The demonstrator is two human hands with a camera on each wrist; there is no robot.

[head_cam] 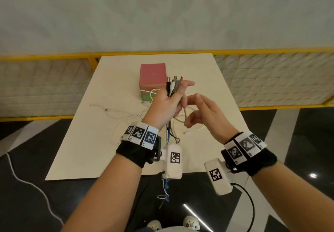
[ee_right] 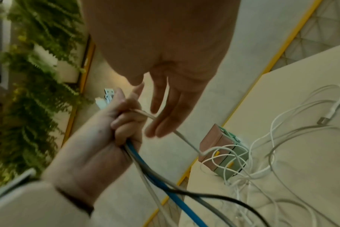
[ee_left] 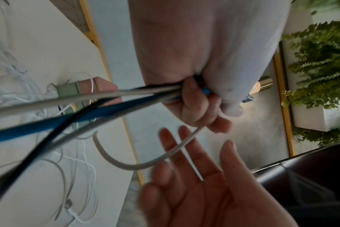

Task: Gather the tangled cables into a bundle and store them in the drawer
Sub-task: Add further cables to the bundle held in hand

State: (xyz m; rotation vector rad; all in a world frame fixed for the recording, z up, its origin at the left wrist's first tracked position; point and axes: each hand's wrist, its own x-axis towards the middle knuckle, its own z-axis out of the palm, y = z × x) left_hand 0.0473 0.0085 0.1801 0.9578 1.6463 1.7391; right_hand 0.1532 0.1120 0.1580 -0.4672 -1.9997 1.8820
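My left hand [head_cam: 166, 105] is raised above the table and grips a bundle of cables [head_cam: 172, 85], blue, black, grey and white, with the plugs sticking up past its fingers. The bundle's tails [ee_right: 165, 188] hang below the fist [ee_right: 107, 130]. A beige cable loop [ee_left: 126, 165] leaves that fist [ee_left: 194, 104] and runs across the straight fingers of my right hand [ee_left: 194, 176], which is beside it [head_cam: 202, 112] and grips nothing. The small drawer box [head_cam: 152, 74], pink on top and green below, stands behind the hands. White cables [head_cam: 122, 112] lie loose on the table.
The cream table [head_cam: 90, 150] ends at a yellow railing [head_cam: 54, 56] at the back. Some white cables [ee_right: 223, 153] drape over the drawer box's front [ee_right: 211, 138]. A white cord [head_cam: 27, 181] trails on the dark floor at left. Green plants [ee_left: 320, 61] hang on the wall.
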